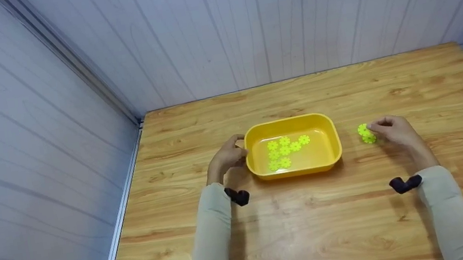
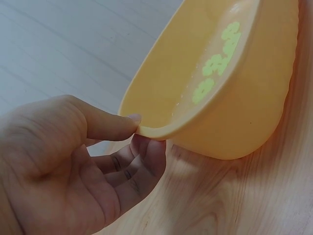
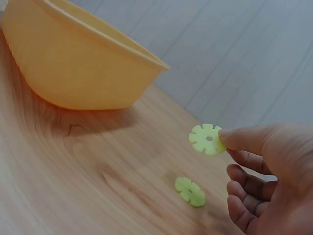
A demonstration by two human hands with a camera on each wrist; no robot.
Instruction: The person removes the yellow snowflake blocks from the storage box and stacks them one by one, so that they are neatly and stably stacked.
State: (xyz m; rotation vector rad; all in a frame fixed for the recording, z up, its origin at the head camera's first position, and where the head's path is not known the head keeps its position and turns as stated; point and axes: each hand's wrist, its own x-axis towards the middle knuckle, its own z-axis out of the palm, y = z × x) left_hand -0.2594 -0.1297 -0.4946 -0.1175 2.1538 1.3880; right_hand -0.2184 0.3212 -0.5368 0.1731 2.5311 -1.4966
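A yellow plastic basin (image 1: 333,163) stands on the wooden table, with several neon-green notched discs (image 1: 284,150) lying flat on its floor. My left hand (image 1: 225,158) pinches the basin's left rim (image 2: 166,131) between thumb and fingers. To the right of the basin, my right hand (image 1: 398,131) pinches one notched disc (image 3: 204,139) by its edge, thumb on top, held above the table. Just below it, a second green disc (image 3: 190,191) lies on the tabletop, apart from the hand.
The wood-grain table (image 1: 301,229) reaches back to a pale panelled wall (image 1: 234,28). Another panelled wall (image 1: 26,170) rises along the left edge. Dark wrist-worn cameras (image 1: 405,184) stick out from both sleeves.
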